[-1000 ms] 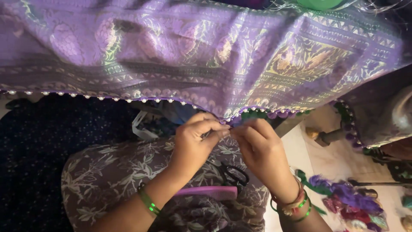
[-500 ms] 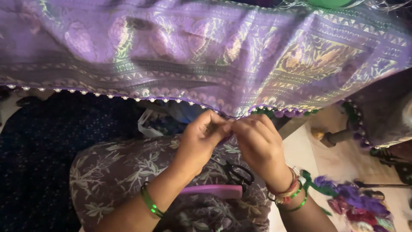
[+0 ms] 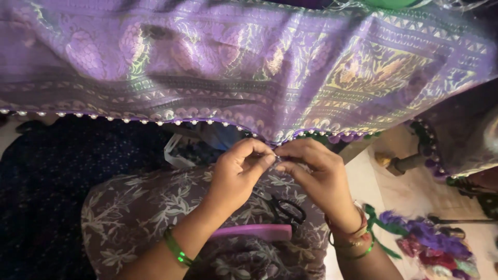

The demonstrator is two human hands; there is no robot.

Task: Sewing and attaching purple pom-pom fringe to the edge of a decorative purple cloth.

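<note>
Pinching beaded fabric edge [image 3: 290,136], left hand [image 3: 239,173], right hand [image 3: 316,173] fingertip-to-fingertip.

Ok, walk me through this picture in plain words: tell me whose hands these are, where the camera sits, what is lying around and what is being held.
There is no machine here. The single view comes from a camera worn on a person's head, looking down at their own two bare hands.

The left hand and the right hand meet fingertip to fingertip at the lower edge of a purple patterned cloth that hangs across the top of the view. That edge carries a row of small pearl-like beads. The fingers pinch something tiny there; it is too small to tell what.

Below, the lap is covered by a leaf-print fabric. On it lie black-handled scissors and a pink flat case. To the right, on the pale floor, sits a heap of coloured threads. Green bangles ring the left wrist.
</note>
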